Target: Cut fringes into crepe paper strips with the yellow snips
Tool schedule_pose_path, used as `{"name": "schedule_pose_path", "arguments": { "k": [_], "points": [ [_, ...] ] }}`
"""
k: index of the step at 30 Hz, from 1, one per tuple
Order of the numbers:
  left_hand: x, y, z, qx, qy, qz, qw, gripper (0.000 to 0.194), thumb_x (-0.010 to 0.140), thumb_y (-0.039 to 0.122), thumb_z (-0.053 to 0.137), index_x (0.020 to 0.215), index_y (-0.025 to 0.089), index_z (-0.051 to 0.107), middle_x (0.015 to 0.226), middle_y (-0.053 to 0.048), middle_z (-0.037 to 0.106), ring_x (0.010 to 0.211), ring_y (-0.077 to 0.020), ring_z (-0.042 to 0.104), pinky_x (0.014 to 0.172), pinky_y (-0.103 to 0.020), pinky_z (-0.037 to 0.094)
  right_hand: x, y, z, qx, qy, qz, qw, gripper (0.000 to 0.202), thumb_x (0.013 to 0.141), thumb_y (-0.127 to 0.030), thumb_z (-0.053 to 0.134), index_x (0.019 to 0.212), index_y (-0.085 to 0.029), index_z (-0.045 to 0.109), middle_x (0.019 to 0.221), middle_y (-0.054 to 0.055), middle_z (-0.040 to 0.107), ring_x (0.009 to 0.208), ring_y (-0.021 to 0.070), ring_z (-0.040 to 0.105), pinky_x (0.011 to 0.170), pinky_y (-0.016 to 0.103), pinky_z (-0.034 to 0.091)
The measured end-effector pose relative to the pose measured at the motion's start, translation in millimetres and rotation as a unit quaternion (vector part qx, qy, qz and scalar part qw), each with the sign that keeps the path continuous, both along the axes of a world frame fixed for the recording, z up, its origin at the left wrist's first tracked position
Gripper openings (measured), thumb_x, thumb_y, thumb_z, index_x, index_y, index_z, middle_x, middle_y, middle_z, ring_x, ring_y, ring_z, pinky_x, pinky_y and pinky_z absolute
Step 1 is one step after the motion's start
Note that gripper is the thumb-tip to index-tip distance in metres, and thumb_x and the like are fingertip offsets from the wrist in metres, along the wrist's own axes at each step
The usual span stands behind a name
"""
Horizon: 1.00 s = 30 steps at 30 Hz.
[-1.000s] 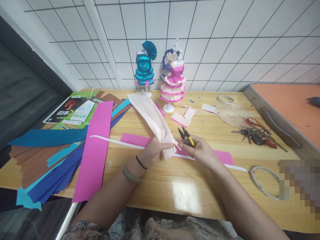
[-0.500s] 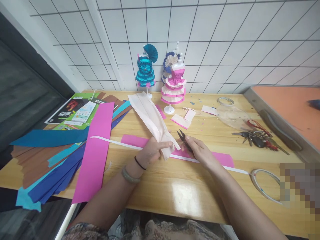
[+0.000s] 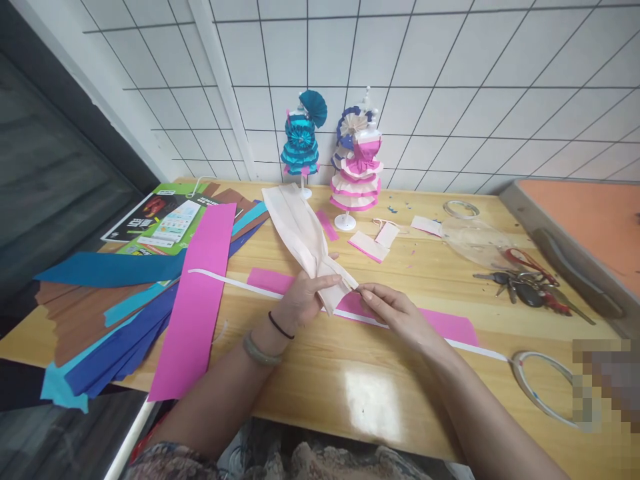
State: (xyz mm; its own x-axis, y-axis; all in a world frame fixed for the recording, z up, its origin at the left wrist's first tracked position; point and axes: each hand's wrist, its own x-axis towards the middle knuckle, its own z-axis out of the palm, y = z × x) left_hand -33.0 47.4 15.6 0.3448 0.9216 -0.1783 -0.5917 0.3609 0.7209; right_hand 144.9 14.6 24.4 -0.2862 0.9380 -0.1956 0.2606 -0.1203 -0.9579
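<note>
My left hand (image 3: 306,297) is closed on a long strip of cream crepe paper (image 3: 293,227), bunched near its lower end between thumb and fingers. The strip's far part lies back towards the dress stands. My right hand (image 3: 393,307) is closed on small dark snips (image 3: 356,289); only their tips show, at the paper's right edge, and the rest is hidden by the fingers. Under both hands a pink paper strip (image 3: 447,323) lies flat, with a narrow white tape (image 3: 235,284) running along it.
To the left lie a pink sheet (image 3: 195,313), blue and brown papers (image 3: 95,320) and a magazine (image 3: 133,217). Behind stand a teal paper dress (image 3: 301,147) and a pink-and-white one (image 3: 356,183). Keys (image 3: 530,290), a tape roll (image 3: 543,387) and an orange-topped case (image 3: 585,227) are at right.
My right hand has moved a little down and left, bringing the snips from beside the cream paper to its edge. The paper's lower end has shifted slightly. The view has turned slightly left.
</note>
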Motion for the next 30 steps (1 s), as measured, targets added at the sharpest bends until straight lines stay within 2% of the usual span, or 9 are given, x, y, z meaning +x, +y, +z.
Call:
{"name": "schedule_pose_path", "arguments": {
  "k": [6,16,21,26,30],
  "points": [
    [4,-3,-0.5,0.003,0.012,-0.011,1.000,0.060,0.062,0.012,0.070,0.119,0.017,0.050,0.077,0.000,0.060,0.069,-0.0109,0.056,0.067,-0.023,0.044,-3,-3,5.0,0.009,0.010,-0.012,1.000,0.039,0.081,-0.047,0.051,0.107,-0.020,0.060,0.100,0.005,0.063,0.088,0.0176,0.056,0.074,0.026,0.043],
    [5,-3,-10.2,0.026,0.009,-0.022,0.999,0.060,0.064,0.015,0.069,0.120,0.016,0.049,0.079,-0.002,0.059,0.071,-0.0121,0.056,0.065,-0.025,0.044,-5,-5,1.5,0.024,0.036,0.010,0.999,0.040,0.081,-0.046,0.051,0.113,-0.022,0.056,0.112,0.007,0.061,0.101,0.0208,0.055,0.088,0.033,0.043],
    [10,-4,-8.4,0.011,0.026,-0.017,0.999,0.062,0.059,0.013,0.073,0.117,0.014,0.051,0.077,-0.001,0.059,0.072,-0.0128,0.056,0.067,-0.027,0.044,-6,-5,-1.2,0.036,0.051,0.010,0.998,0.038,0.083,-0.045,0.049,0.113,-0.021,0.055,0.115,0.007,0.059,0.102,0.0198,0.055,0.088,0.032,0.043],
    [12,-6,-5.7,0.006,0.027,-0.013,1.000,0.060,0.058,0.014,0.074,0.114,0.014,0.052,0.077,-0.001,0.060,0.074,-0.0131,0.057,0.070,-0.027,0.044,-6,-6,-1.7,0.035,0.033,0.002,0.999,0.039,0.084,-0.045,0.047,0.112,-0.019,0.055,0.103,0.007,0.062,0.096,0.0197,0.056,0.081,0.031,0.046],
    [11,-6,-6.4,0.002,0.028,-0.015,0.999,0.061,0.057,0.014,0.074,0.114,0.015,0.052,0.078,-0.001,0.061,0.075,-0.0136,0.057,0.071,-0.028,0.043,-6,-6,-0.4,0.059,0.029,0.011,0.998,0.038,0.086,-0.043,0.046,0.114,-0.020,0.055,0.110,0.007,0.061,0.100,0.0198,0.055,0.087,0.032,0.043]
  ]
}}
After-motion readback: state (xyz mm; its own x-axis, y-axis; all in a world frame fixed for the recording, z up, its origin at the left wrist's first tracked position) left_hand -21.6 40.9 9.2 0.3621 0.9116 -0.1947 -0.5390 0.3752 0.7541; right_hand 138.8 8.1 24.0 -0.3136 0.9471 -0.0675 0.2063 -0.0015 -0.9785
